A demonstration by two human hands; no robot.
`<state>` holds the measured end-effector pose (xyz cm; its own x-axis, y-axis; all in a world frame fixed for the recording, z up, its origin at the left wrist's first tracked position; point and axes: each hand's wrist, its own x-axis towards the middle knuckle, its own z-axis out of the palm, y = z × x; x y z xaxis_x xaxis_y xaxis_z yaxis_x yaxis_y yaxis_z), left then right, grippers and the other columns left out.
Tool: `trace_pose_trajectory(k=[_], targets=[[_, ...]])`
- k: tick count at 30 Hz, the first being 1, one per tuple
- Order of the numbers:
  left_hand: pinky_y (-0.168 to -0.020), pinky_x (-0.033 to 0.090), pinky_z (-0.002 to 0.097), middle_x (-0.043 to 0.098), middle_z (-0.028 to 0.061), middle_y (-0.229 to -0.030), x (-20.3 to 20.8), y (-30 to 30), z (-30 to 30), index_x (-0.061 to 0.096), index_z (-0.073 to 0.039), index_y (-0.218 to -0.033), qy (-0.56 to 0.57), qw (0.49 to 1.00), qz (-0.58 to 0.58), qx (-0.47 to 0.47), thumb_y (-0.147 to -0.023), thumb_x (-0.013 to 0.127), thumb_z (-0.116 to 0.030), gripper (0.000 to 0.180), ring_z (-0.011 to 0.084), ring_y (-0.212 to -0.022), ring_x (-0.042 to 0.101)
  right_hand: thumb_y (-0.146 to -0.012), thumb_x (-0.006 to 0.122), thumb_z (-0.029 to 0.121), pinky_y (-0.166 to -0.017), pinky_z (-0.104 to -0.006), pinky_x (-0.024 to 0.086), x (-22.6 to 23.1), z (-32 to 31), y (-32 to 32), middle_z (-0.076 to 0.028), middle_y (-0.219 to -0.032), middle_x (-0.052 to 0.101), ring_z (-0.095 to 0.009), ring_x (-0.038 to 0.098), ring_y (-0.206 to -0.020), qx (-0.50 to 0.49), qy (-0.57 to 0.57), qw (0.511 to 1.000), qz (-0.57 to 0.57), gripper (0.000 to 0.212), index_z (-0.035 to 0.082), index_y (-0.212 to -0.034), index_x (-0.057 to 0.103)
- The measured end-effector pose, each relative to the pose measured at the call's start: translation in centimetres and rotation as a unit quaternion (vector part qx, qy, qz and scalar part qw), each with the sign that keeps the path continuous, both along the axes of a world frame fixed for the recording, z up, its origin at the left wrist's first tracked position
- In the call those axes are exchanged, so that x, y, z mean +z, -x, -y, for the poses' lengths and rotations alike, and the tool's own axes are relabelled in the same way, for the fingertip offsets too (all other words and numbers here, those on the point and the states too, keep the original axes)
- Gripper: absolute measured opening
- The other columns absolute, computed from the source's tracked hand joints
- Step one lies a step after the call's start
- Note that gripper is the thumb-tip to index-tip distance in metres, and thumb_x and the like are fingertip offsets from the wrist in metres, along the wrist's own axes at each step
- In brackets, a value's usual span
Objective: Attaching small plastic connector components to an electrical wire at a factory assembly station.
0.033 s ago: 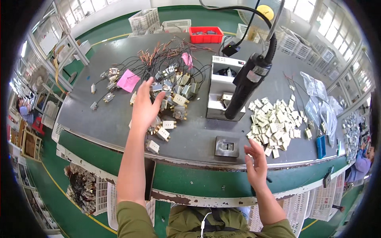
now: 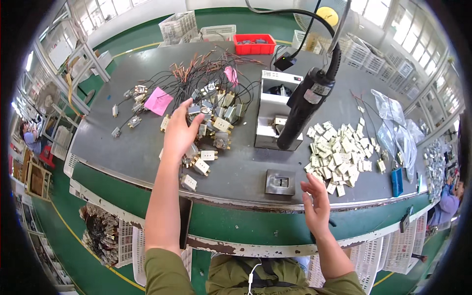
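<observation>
Two hands hovered over the grey worktop [image 2: 147,157]. The left hand [image 2: 179,132], fingers spread wide and empty, reached into the heap of wired metal parts [image 2: 216,110]; picking one cleanly probably meant avoiding tangled leads. The right hand [image 2: 317,204] hung open, empty, near the small black fixture [image 2: 280,182].

Red bin [image 2: 254,44] at the bench's [image 2: 123,152] far edge; pink paper [image 2: 158,101] toward the left end; blue tool [image 2: 397,182] and clear plastic bags [image 2: 393,123] near the right end; white crates [image 2: 179,25] beyond the far edge.
</observation>
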<state>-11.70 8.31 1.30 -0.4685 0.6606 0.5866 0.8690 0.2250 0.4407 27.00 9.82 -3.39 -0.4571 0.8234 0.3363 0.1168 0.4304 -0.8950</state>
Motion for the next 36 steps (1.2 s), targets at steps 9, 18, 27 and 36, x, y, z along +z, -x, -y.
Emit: trace_pose_trajectory(k=[9,18,27,36], targets=[[-0.063,0.044,0.0258,0.057,0.0045,-0.078,2.5,-4.7,3.1,0.052,-0.003,-0.112,0.039,0.95,0.3,-0.082,-0.09,0.063,-0.02,0.029,0.0095,-0.066,0.052,-0.087,0.049,-0.013,-0.092,-0.0317,0.046,0.4,0.5,-0.5,-0.014,-0.125,0.054,-0.02,0.059,-0.105,0.05,-0.029,0.998,-0.015,0.04,-0.001,-0.125,0.052],[-0.051,0.049,0.0306,0.061,0.0046,-0.068,-0.2,-13.2,6.8,0.049,-0.003,-0.099,0.1,0.979,0.147,-0.1,-0.083,0.07,-0.02,0.032,0.0172,-0.055,0.062,-0.1,0.047,0.009,-0.103,-0.0336,0.042,1.4,0.7,6.7,-0.012,-0.137,0.049,-0.02,0.052,-0.124,0.267,0.256,0.929,-0.007,0.045,0.003,-0.143,0.037],[-0.075,0.051,0.0329,0.065,0.0088,-0.094,-0.3,-13.0,8.1,0.05,-0.004,-0.119,0.114,0.945,0.167,-0.258,-0.08,0.075,-0.013,0.047,0.0209,-0.085,0.065,-0.095,0.06,0.013,-0.081,-0.0301,0.05,2.0,-0.4,11.6,-0.007,-0.108,0.061,-0.017,0.062,-0.093,0.168,0.416,0.873,-0.192,0.035,0.007,-0.128,0.051],[-0.112,0.024,0.0525,0.052,0.011,-0.134,-3.1,-6.9,4.1,0.064,-0.012,-0.116,0.144,0.966,-0.19,-0.102,-0.084,0.067,-0.026,0.035,0.0354,-0.137,0.034,-0.073,0.069,0.004,-0.065,-0.0334,0.05,6.6,2.2,3.6,-0.013,-0.094,0.058,-0.026,0.061,-0.075,0.089,-0.107,0.982,0.124,0.032,0.008,-0.104,0.063]])
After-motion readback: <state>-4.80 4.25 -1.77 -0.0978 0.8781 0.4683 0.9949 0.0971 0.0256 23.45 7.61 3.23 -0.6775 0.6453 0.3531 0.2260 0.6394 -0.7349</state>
